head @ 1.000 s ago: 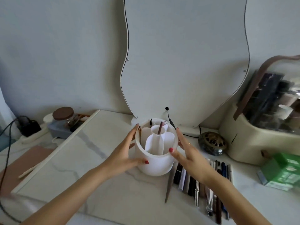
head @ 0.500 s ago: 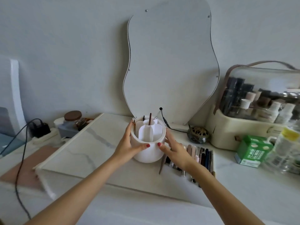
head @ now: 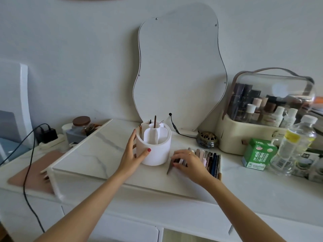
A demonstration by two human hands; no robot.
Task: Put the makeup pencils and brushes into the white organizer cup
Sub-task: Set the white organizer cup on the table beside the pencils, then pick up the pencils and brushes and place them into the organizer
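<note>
The white organizer cup stands on a marble board, with a central tube and petal-shaped compartments. A brown pencil stands in its centre tube, and a few thin tools poke up along the back rim. My left hand grips the cup's left side, thumb across the front. To the cup's right lies a row of makeup pencils and brushes side by side. My right hand rests palm down on the left end of that row, fingertips touching the pencils; what it holds, if anything, is hidden.
A wavy mirror leans on the wall behind the cup. A dark round dish, a cream cosmetics case, a green carton and a clear bottle crowd the right. A jar and a black cable sit left.
My right hand has left the cup's right side and dropped onto the row of pencils. My left hand keeps its hold on the cup. The camera has pulled back.
</note>
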